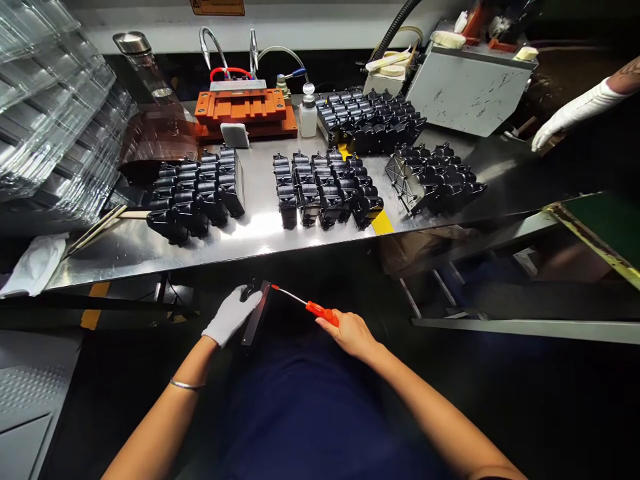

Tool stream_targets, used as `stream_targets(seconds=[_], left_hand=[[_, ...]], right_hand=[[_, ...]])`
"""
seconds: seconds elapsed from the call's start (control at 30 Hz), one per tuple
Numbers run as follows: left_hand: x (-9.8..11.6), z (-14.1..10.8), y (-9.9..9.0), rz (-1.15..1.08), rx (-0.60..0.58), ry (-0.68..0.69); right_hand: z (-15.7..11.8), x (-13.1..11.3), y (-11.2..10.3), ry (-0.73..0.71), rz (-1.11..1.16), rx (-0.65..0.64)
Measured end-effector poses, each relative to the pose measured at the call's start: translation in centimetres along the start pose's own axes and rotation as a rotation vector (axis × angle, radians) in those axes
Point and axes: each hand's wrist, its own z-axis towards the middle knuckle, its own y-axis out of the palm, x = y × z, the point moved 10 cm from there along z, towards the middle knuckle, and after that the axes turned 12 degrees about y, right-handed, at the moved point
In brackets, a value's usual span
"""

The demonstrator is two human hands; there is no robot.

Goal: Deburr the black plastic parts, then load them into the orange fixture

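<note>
Closest in, at about 11 o'clock, the gloved left hand (231, 315) pinches a narrow dark plate (256, 313) upright, its grip pressed onto a small black part (248, 292) at the plate's top; against the dark clothing, the exact shape of that part is hard to make out. The bare right hand (351, 335), at about 1 o'clock, has its grip closed around the orange handle of a screwdriver (320, 312), whose thin red-and-silver shaft reaches to the plate's upper end.

Both hands work in dark open room below the near edge of the stainless steel surface (260, 233), which is well ahead and runs slightly uphill to the right. Nothing stands between them and that edge.

A white cloth (33, 265) hangs over the edge at 10 o'clock. On the surface, blocks of black moulded parts (195, 193) sit at 11 o'clock, with more at 12 (320, 190) and 1 o'clock (435, 177), and another block (370, 120) behind them. Farther back stand an orange fixture (245, 110) and a white dispensing bottle (308, 113). Clear plastic trays (55, 113) rise at 10 o'clock. A co-worker's gloved hand (547, 130) reaches in at 2 o'clock.
</note>
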Motion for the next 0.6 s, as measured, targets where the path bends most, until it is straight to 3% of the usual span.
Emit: stream_targets(seconds=[0.17,0.3,0.43,0.5,0.6], left_hand=[[0.1,-0.3,0.6,0.026,-0.031,-0.007],[2.3,-1.4,-0.9,0.049,-0.076,0.01],[9.6,-2.1,-5.6,-0.031,-0.098,0.168],[13.6,-1.0,-9.2,0.011,0.023,0.213],[18.3,2.8,-13.5,0.174,0.245,0.225]], right_hand=[[0.1,-0.1,0.4,-0.012,0.015,-0.009],[0.3,1.5,0.1,-0.008,0.136,-0.026],[0.4,4.2,-0.6,0.033,0.272,-0.022],[0.2,4.7,-0.5,0.046,0.275,-0.021],[-0.3,3.5,0.1,-0.012,0.249,-0.04]])
